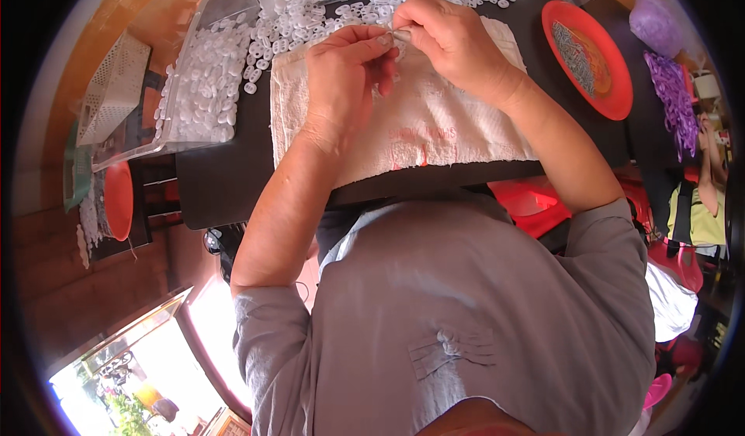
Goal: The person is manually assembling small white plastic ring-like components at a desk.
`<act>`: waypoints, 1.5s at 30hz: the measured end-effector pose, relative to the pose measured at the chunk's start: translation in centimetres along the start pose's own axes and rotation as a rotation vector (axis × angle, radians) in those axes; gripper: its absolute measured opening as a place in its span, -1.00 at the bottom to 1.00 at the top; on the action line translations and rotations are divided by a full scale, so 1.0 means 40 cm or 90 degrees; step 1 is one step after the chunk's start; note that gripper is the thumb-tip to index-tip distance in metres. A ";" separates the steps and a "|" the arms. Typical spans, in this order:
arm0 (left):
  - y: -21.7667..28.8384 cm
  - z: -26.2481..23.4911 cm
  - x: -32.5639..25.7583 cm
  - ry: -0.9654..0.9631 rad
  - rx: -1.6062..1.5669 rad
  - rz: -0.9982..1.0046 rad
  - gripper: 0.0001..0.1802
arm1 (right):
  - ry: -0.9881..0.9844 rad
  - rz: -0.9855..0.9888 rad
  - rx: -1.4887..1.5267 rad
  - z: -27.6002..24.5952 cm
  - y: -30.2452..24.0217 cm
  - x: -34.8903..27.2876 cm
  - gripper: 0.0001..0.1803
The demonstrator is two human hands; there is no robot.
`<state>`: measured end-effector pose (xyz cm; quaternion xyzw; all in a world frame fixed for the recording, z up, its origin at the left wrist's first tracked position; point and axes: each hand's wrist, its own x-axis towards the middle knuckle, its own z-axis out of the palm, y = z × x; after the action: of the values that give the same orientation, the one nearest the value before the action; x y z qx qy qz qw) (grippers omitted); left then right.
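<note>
At nine o'clock: white lattice basket (115, 87), then clear tray (203, 79) of white rings. At twelve o'clock, over white cloth (411, 122): left hand (341, 79) and right hand (446, 36), fingertips pinched shut on one small white piece (400, 36), seemingly mid-assembly; next move would likely call for steady alignment. At two o'clock: red plate (613, 98), purple strands (675, 102).

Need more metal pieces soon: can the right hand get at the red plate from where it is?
Probably yes. The red plate sits uncovered on the dark table, to the right of the right hand, with nothing between them. But both hands are pinching a small part.
</note>
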<state>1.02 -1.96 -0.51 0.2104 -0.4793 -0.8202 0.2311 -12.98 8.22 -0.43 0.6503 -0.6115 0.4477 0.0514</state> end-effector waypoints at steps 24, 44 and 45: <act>0.000 0.006 0.001 0.036 -0.052 0.009 -0.91 | 0.029 0.364 0.440 -0.016 -0.003 -0.009 -0.78; -0.004 0.019 -0.008 0.056 0.003 0.077 -0.94 | 0.001 0.344 0.404 -0.023 -0.021 -0.006 -0.78; -0.005 0.021 -0.009 0.057 0.003 0.077 -0.94 | -0.005 0.342 0.423 -0.019 -0.026 -0.006 -0.79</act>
<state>0.78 -1.10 -0.27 0.2177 -0.4825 -0.7933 0.3008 -12.46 9.11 0.38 0.4508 -0.5822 0.6152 -0.2817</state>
